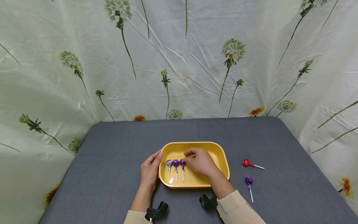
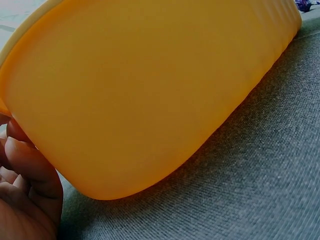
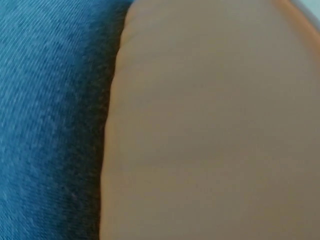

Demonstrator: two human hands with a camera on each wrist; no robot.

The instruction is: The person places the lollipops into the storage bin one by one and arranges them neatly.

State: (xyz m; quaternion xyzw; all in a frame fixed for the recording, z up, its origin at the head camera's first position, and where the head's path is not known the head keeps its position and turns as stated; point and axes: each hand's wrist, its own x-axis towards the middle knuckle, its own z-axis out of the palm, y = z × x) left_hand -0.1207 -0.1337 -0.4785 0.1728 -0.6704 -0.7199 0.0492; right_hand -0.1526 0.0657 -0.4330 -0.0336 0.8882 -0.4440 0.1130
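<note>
Gripping the yellow tray [image 1: 193,181] with my left hand [image 1: 149,171], I cannot tell whether my right hand [image 1: 201,162], beside three lollipops [image 1: 176,163], holds anything.

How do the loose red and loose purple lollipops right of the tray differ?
Color: the loose red lollipop has a red head, the loose purple lollipop a purple one.
Pose: red's stick points mostly right, purple's mostly toward the person.
Place: red lies farther from the person than purple.
Shared: white sticks; both lie on the gray cloth.
</note>
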